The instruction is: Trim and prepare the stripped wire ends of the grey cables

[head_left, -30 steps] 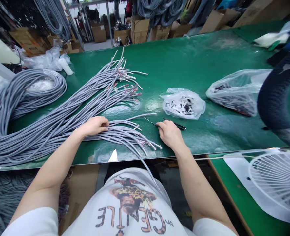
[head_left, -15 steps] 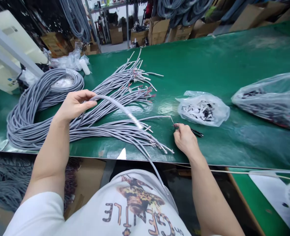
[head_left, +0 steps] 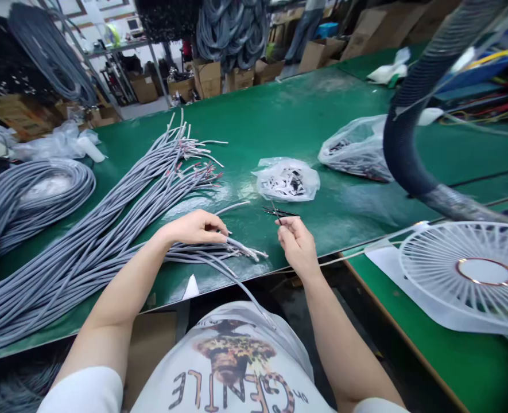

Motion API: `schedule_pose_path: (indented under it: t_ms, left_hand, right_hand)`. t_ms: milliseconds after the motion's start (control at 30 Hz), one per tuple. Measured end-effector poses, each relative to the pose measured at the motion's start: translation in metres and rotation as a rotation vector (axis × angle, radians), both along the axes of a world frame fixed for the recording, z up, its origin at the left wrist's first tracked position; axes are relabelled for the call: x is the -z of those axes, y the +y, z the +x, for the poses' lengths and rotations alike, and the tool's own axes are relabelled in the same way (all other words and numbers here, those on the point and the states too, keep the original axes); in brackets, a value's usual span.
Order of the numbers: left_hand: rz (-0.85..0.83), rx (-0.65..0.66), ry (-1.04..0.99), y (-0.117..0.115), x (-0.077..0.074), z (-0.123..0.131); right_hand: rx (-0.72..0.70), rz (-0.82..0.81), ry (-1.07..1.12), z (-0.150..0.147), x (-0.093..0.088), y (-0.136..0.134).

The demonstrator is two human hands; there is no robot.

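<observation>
My left hand point(head_left: 200, 228) is closed around a grey cable point(head_left: 245, 250) near its stripped end, thumb and fingers pinched together. That end lies over a bundle of grey cables point(head_left: 185, 252) along the front of the green table. My right hand point(head_left: 297, 244) pinches a slim, dark, pointed tool point(head_left: 276, 213), its tip directed up and away from me; its exact kind is too small to tell. Just behind it lies a black, tweezer-like tool point(head_left: 290, 214). Beyond that sits a clear plastic bag point(head_left: 287, 180) of small white and black pieces.
More grey cable bundles point(head_left: 146, 172) with red-and-white wire ends stretch across the left of the green table point(head_left: 275, 126). A larger clear bag point(head_left: 357, 149) stands further right. A dark flexible hose point(head_left: 402, 132) arches down near a white fan point(head_left: 473, 272) at the right.
The view has swung right, bringing the hose and fan into sight. My left hand has come lower and closer to the cable ends. My right hand still holds the slim tool.
</observation>
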State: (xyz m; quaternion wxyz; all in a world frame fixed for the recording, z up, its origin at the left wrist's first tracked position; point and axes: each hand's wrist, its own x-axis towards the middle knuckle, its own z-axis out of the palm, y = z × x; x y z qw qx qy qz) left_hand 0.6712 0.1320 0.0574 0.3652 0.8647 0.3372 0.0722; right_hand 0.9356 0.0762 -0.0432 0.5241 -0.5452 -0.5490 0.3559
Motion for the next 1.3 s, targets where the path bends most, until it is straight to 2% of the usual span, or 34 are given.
schedule_pose_path:
  t_ms: [67,167,300,433,567,667,767,867,1067,1300]
  left_hand:
    - [-0.061,0.072,0.01,-0.001,0.006,0.011]
    - [-0.104,0.169,0.031,-0.006,0.007,0.025]
    - [-0.154,0.179,0.056,-0.01,0.003,0.036]
    - [-0.381,0.038,-0.098,-0.008,0.012,0.038]
    - [-0.683,-0.198,-0.372,-0.005,0.039,0.037]
    - [-0.796,-0.276,-0.495,-0.006,0.055,0.039]
    - [-0.813,-0.327,-0.547,-0.007,0.06,0.042]
    - [-0.8,-0.355,-0.574,-0.009,0.057,0.044]
    - [-0.739,-0.333,-0.556,-0.011,0.053,0.047]
    - [-0.675,-0.297,-0.551,-0.01,0.057,0.046]
  right_hand:
    - [0.027,0.009,0.015,-0.003,-0.006,-0.009]
    - [0.003,0.021,0.023,-0.007,-0.017,-0.017]
    - [-0.028,0.044,0.004,-0.012,-0.029,-0.023]
    - [0.004,0.088,-0.097,-0.015,-0.033,-0.032]
    - [-0.031,0.141,-0.212,-0.02,-0.033,-0.04]
    - [-0.04,0.157,-0.302,-0.024,-0.029,-0.041]
    - [-0.022,0.147,-0.373,-0.028,-0.025,-0.038]
    - [-0.003,0.132,-0.417,-0.03,-0.022,-0.035]
    - [0.003,0.112,-0.45,-0.03,-0.019,-0.031]
    - [-0.023,0.131,-0.406,-0.03,-0.017,-0.029]
